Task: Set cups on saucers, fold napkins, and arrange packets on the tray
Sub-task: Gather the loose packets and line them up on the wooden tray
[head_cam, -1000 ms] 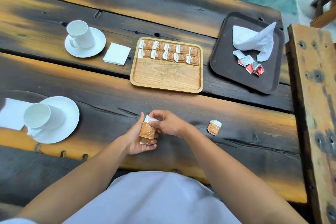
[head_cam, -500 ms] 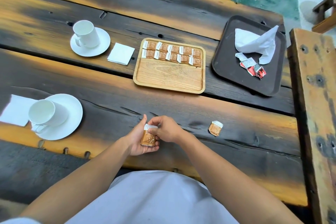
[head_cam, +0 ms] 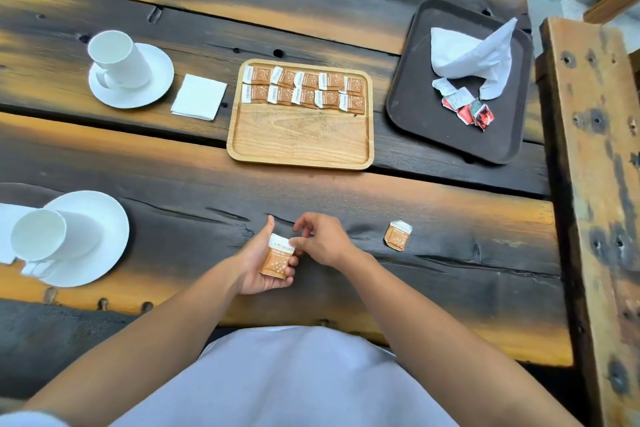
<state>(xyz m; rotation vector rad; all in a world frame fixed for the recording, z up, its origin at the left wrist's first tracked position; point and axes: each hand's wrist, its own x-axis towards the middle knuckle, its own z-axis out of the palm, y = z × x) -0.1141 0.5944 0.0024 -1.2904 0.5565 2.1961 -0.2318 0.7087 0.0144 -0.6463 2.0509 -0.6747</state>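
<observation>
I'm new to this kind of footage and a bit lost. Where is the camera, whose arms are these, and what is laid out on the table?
There is no machine here: a person wears one camera on the head, looking down at their own arms. The left hand cups a small stack of orange packets, and the right hand pinches its top edge. One loose packet lies on the dark wooden table to the right. Farther off, a wooden tray holds two rows of packets, a dark tray holds a crumpled napkin and red packets, and two white cups sit on saucers, each with a napkin beside it.
</observation>
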